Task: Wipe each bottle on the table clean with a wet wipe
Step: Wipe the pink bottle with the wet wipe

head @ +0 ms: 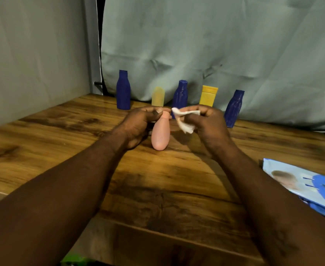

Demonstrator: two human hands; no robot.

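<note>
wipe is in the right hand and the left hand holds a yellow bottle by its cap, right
No: the head view shows the left hand holding a pink bottle, not a yellow one. The wipe is in the right hand.

Three blue bottles (123,91) (180,95) (234,108), two yellow bottles (157,96) (207,96), one pink bottle (160,135), one white wipe (184,121), one wipe pack (311,187), two hands (138,125) (209,123).

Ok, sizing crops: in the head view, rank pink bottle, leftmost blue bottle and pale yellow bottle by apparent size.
1. pink bottle and leftmost blue bottle, near alike; the pink is nearer the camera, so no ranking.
2. pale yellow bottle, smallest.
</note>
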